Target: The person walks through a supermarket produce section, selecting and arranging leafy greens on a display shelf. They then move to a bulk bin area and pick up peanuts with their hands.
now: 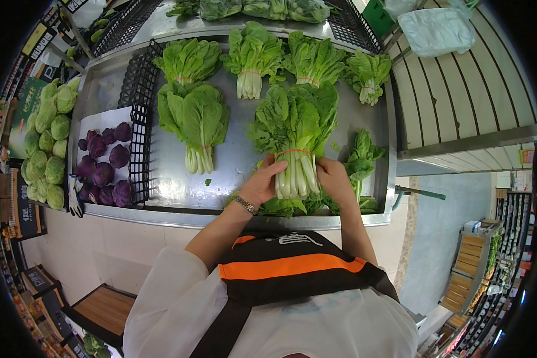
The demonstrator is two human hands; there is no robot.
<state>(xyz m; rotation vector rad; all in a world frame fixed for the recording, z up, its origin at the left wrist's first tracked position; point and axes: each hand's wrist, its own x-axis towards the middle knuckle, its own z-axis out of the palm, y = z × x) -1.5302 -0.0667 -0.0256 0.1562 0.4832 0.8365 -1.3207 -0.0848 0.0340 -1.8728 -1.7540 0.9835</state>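
Observation:
Both my hands hold a large bunch of leafy greens, bound with a red band above its pale stems. My left hand, with a metal-banded watch at the wrist, grips the stems from the left. On their right side is my right hand, its fingers partly hidden by the bunch. Loose green leaves lie below the stems on the metal display counter. Another banded bunch rests to the left. Farther back are several more banded bunches.
Black plastic crate dividers separate purple cabbages from the greens. A glove hangs over the counter's front edge, near green cabbages. Single leafy stalks lie at right. A slatted panel stands beyond the right edge.

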